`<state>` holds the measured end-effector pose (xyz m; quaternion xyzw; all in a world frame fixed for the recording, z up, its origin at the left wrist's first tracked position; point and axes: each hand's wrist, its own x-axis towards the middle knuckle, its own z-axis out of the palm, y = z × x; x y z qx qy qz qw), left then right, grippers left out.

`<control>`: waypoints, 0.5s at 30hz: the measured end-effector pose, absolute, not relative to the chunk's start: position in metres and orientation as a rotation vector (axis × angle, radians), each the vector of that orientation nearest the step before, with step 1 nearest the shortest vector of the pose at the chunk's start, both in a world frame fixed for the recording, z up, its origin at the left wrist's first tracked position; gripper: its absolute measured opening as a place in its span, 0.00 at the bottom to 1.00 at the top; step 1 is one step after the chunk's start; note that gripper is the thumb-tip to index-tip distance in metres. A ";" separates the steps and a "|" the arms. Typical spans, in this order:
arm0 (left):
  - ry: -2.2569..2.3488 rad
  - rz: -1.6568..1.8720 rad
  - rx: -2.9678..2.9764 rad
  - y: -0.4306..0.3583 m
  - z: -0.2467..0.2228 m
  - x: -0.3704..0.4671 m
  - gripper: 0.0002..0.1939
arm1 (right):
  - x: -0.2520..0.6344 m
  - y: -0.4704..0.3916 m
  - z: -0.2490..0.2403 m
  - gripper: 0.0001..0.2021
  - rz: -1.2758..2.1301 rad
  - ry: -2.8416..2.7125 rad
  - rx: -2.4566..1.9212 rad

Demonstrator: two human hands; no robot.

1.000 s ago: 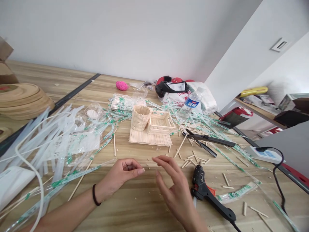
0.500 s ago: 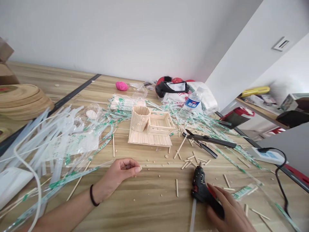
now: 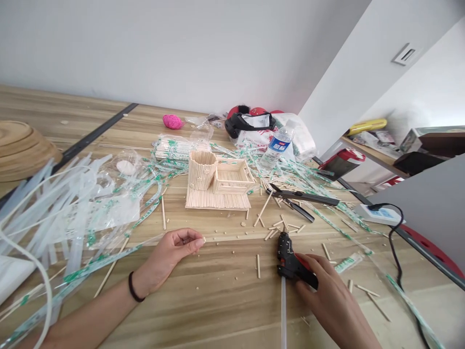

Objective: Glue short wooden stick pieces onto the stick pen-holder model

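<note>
My left hand (image 3: 178, 248) is closed in a pinch over the table, a tiny pale wooden bit (image 3: 204, 239) between thumb and fingertip. At the right, my right hand (image 3: 323, 291) is wrapped round the grip of a black and red glue gun (image 3: 286, 257), whose nozzle points away toward short stick pieces. A clear glue stick (image 3: 283, 310) sticks out of its back end. Beyond both hands stands a model of thin wooden sticks: a round upright cup (image 3: 202, 170) and a low open box (image 3: 234, 177) on a flat stick base (image 3: 218, 199).
Black scissors (image 3: 301, 196) lie right of the model. Behind are a water bottle (image 3: 278, 145), pink yarn (image 3: 173, 121) and wrapped sticks (image 3: 178, 148). Clear glue sticks (image 3: 78, 198) and a white cord (image 3: 34, 259) cover the left side. A power strip (image 3: 379, 214) is at the right.
The whole view has shifted, so things appear farther left and slightly higher. Both hands keep their hold, with the glue gun still in my right hand.
</note>
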<state>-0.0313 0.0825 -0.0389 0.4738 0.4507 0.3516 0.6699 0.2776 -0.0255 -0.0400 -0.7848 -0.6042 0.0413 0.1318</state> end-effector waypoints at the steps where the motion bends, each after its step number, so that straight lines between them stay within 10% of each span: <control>1: 1.014 0.787 1.086 0.082 -0.040 -0.032 0.09 | 0.278 -0.025 -0.040 0.20 0.110 -1.789 -2.261; 15: 1.029 0.725 1.183 0.083 -0.038 -0.032 0.09 | 0.254 0.001 -0.008 0.17 -0.042 -1.910 -2.145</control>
